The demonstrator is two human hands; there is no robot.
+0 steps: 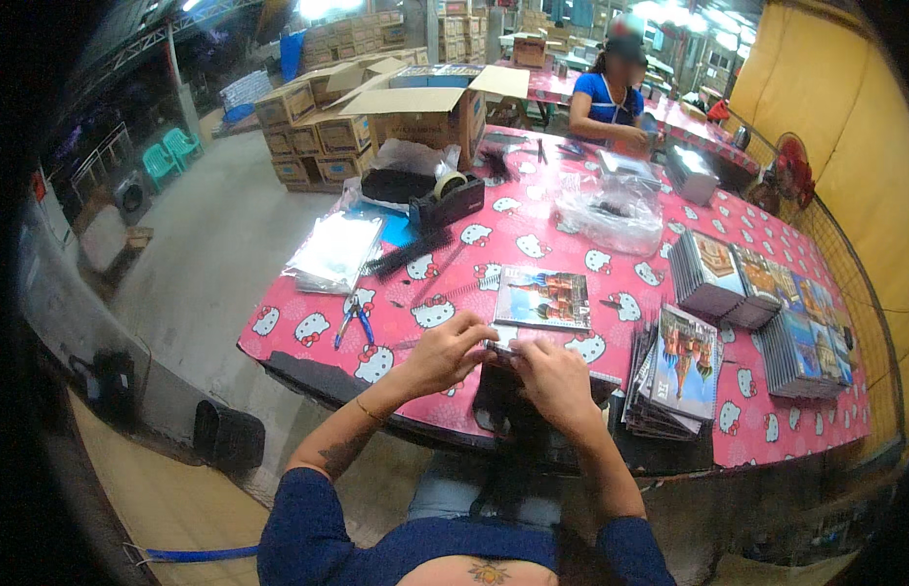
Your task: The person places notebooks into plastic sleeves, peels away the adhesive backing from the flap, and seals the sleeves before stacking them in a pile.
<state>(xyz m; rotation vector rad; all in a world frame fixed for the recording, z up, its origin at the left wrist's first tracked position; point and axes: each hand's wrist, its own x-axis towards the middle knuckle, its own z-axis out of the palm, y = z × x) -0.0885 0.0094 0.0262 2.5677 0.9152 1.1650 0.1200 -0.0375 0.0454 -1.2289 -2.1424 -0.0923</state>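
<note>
Close together near the table's front edge, my left hand (453,347) and my right hand (556,383) both have bent fingers pressed on a small, pale-edged thing (503,335). My fingers hide most of it, so its kind is unclear. Just below them is a dark block-like object (508,396) at the table edge. Directly beyond my fingers lies a spiral notebook (543,297) with a picture of domed buildings on its cover. Blue-handled pliers (354,320) lie to the left of my left hand. A fanned stack of similar notebooks (677,369) sits right of my right hand.
More notebook stacks (713,273) stand at the right of the pink patterned tablecloth (313,327). Clear plastic wrap (611,215), a tape dispenser (453,200) and white sheets (335,249) lie farther back. Open cartons (415,127) stand beyond the far left edge. A co-worker (611,103) is across the table.
</note>
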